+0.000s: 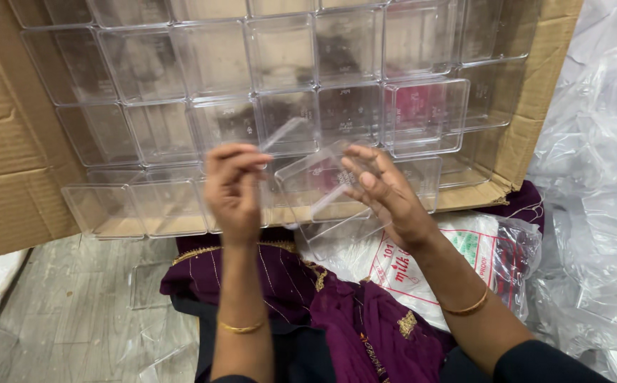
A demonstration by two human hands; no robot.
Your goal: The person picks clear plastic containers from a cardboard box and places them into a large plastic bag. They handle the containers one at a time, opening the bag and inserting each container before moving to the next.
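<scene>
Two hands work in the head view, raised before a cardboard carton (10,177) packed with rows of clear plastic boxes (212,60). The left hand (232,188) pinches a thin clear piece (285,132) between its bunched fingertips; whether this is a lid or a flap cannot be told. The right hand (386,191) grasps a clear square container (315,186), fingers spread along its near wall, holding it tilted between the two hands, just in front of the packed rows. Judged from this pose, good handling calls for gripping by the edges, keeping the walls unsqueezed and the two parts squarely aligned. The container is transparent, thin-walled, glossy, with rounded corners. A printed plastic bag (478,255) and purple cloth (287,284) lie below.
</scene>
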